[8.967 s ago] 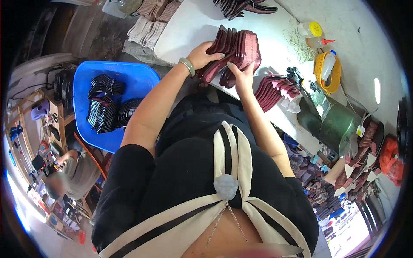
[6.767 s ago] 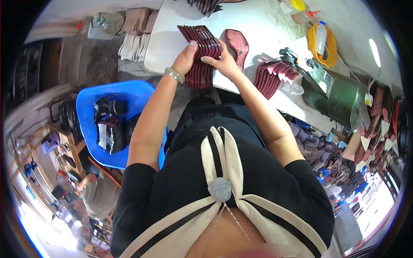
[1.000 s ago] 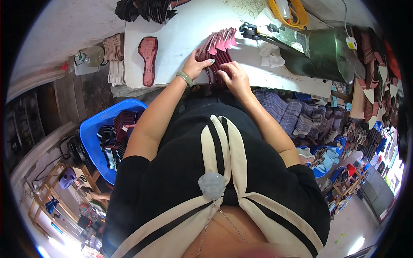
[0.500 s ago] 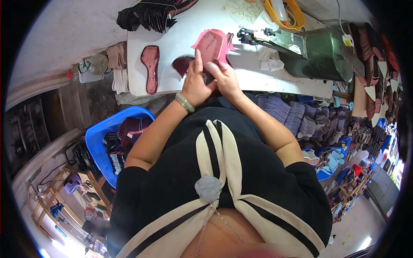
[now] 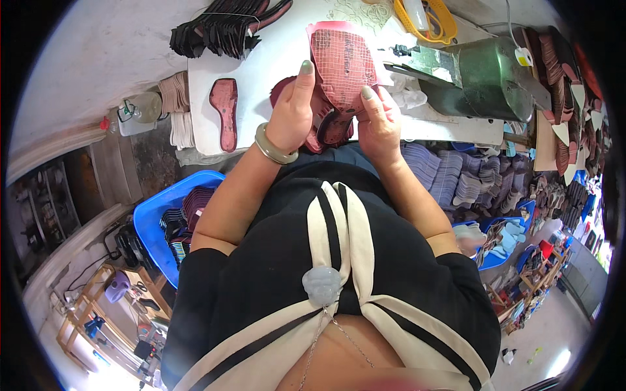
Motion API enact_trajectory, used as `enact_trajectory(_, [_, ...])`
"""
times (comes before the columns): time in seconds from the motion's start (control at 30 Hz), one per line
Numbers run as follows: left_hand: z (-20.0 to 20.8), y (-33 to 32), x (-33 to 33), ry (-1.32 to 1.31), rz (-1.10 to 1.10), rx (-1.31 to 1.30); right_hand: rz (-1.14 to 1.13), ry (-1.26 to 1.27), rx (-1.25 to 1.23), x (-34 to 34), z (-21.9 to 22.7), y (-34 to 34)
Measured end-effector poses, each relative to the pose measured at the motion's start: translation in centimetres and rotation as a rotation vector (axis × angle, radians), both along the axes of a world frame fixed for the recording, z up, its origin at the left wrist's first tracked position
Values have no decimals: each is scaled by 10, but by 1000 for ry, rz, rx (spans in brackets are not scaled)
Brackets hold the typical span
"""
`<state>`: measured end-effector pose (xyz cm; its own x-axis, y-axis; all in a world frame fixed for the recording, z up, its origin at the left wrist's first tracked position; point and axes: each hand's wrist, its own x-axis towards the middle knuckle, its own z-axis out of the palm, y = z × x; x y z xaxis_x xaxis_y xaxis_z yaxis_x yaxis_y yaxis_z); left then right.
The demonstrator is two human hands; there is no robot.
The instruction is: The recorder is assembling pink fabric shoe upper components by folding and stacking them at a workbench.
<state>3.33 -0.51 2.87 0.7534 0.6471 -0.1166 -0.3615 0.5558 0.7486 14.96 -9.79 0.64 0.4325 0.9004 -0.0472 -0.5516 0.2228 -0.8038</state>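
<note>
Above the white table's near edge, I hold up a pink shoe insole (image 5: 344,68) with a grid of lines and dark marks on its face. My left hand (image 5: 293,111) has its thumb along the insole's left edge, its other fingers mostly out of sight. At the lower right edge, my right hand (image 5: 380,127) pinches the piece with its thumb on the face. Below and behind it lie darker red insole pieces (image 5: 319,114), partly covered by my hands. A single reddish insole (image 5: 225,114) rests flat on the table to the left.
A banded bundle of black insoles (image 5: 222,29) lies on the far left of the white table (image 5: 195,117). At right stands a green machine (image 5: 482,81) beside crumpled white paper (image 5: 407,99). A yellow basket (image 5: 443,26) is behind. A blue tub (image 5: 147,218) with insoles stands left of me.
My hands have moved apart, and the pink insole has been raised toward me, its gridded face now in fuller view. The head view has shifted slightly.
</note>
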Motion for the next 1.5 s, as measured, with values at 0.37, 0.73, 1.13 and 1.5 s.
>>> enact_trajectory(0.37, [-39, 52, 13, 383, -370, 328, 143, 7, -241, 51, -29, -28])
enact_trajectory(0.73, [-76, 137, 141, 384, -909, 1068, 100, -136, -477, 88, -77, -2])
enact_trajectory(1.13, [-79, 165, 190, 473, -1055, 1203, -129, 46, -515, 87, -74, 35])
enact_trajectory(1.5, [-80, 144, 156, 459, -855, 978, -195, -85, -489, 104, -70, 35])
